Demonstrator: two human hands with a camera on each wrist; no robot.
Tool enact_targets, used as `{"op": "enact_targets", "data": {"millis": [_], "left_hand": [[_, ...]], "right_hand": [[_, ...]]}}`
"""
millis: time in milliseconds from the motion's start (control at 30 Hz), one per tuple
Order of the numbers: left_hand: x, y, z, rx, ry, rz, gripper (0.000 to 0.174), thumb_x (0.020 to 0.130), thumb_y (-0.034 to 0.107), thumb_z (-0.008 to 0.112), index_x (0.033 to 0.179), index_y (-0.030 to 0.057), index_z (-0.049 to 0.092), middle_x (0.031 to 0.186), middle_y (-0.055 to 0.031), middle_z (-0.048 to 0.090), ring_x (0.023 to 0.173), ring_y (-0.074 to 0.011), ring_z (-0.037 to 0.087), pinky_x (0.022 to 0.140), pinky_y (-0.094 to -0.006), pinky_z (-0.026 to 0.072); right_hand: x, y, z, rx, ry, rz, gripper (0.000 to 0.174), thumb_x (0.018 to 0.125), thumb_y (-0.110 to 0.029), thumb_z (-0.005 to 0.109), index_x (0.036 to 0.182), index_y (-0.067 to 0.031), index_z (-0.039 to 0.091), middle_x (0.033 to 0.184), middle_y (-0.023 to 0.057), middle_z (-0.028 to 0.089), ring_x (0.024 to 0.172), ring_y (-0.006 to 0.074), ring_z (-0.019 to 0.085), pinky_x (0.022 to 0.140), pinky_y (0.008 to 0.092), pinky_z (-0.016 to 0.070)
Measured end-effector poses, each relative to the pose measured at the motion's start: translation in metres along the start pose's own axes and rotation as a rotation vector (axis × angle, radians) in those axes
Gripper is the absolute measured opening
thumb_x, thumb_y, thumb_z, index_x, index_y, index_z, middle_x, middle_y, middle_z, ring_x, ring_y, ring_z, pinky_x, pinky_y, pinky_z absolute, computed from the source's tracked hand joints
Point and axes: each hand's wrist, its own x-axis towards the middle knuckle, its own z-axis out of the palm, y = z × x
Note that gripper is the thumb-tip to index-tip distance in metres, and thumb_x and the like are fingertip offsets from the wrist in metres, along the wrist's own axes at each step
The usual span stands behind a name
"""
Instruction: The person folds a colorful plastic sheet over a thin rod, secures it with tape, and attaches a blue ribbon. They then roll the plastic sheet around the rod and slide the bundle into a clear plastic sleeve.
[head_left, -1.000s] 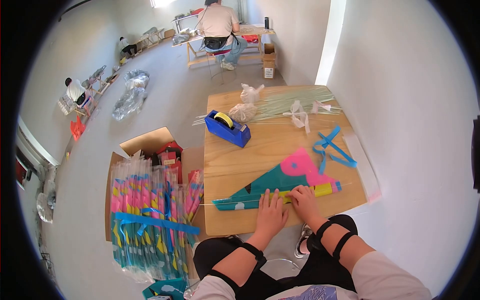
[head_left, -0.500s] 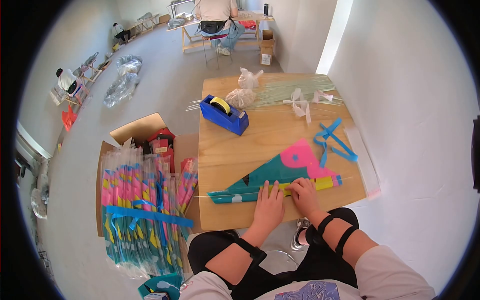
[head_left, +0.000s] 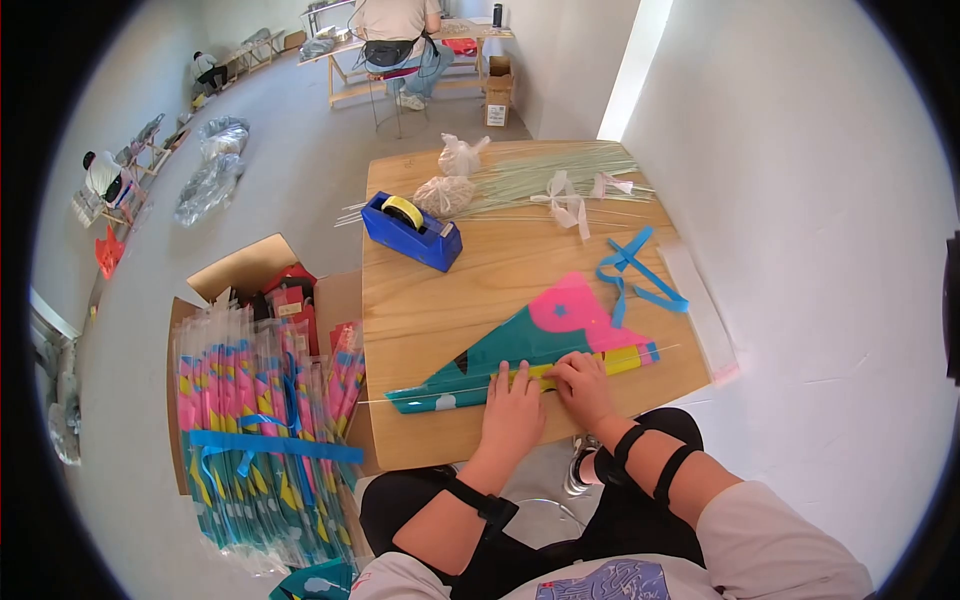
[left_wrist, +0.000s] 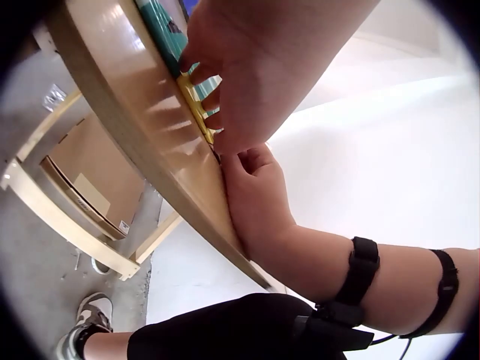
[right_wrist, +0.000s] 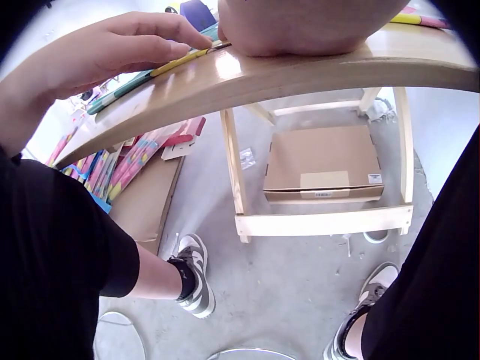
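A folded kite (head_left: pixel 503 343) of teal, pink and yellow film lies along the near part of the wooden table (head_left: pixel 420 300). A thin rod (head_left: pixel 667 350) runs along its near edge and sticks out past both ends. My left hand (head_left: pixel 514 408) presses on the yellow strip with straight, spread fingers, as the right wrist view also shows. Close beside it, my right hand (head_left: pixel 584 388) has curled fingers and pinches the yellow edge. In the left wrist view the right hand's thumb and fingers meet at that edge; what lies between them is mostly hidden.
A blue tape dispenser (head_left: pixel 411 232) stands at the table's left. Toward the back are knotted bags (head_left: pixel 444 195), many pale rods (head_left: pixel 540 178) and white ties (head_left: pixel 565 205); blue strips (head_left: pixel 640 270) lie right. A carton (head_left: pixel 232 268) of packed kites (head_left: pixel 250 430) stands left of the table.
The head view has turned, so the table and carton appear further left and slightly higher. Both hands stay on the kite's near edge with almost no change in pose.
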Motion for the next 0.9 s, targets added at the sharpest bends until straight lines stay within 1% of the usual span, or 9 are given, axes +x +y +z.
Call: {"op": "enact_targets", "data": {"millis": [267,633,900], "left_hand": [[-0.0005,-0.0011,-0.003,0.001,-0.01,0.009,0.044,0.09,0.021,0.07,0.129,-0.0001,0.065,0.155,-0.0217,0.052,0.145,-0.0492,0.044,0.119,-0.0585,0.0392],[-0.0031,-0.0032,-0.0069,-0.022,0.002,0.038,0.046,0.089,0.015,0.067,0.132,-0.001,0.064,0.155,-0.0223,0.051,0.145,-0.0493,0.043,0.119,-0.0576,0.0393],[-0.0017,-0.0028,-0.005,-0.023,-0.006,0.028,0.046,0.089,0.014,0.067,0.132,-0.0015,0.064,0.155,-0.0224,0.051,0.145,-0.05,0.043,0.119,-0.0582,0.0389]], "right_hand": [[-0.0006,0.0005,0.0002,0.008,-0.001,0.013,0.012,0.087,-0.009,0.072,0.094,-0.0187,0.075,0.097,-0.0004,0.062,0.098,0.0242,0.061,0.088,0.0407,0.0446],[-0.0007,0.0028,0.0044,-0.007,0.016,-0.001,0.012,0.087,-0.009,0.072,0.094,-0.0193,0.075,0.096,0.0001,0.062,0.098,0.0244,0.061,0.086,0.0408,0.0435],[-0.0001,0.0016,0.0015,0.003,0.01,0.0,0.012,0.088,-0.009,0.072,0.095,-0.0191,0.074,0.097,-0.0001,0.062,0.098,0.0242,0.061,0.086,0.0407,0.0432]]}}
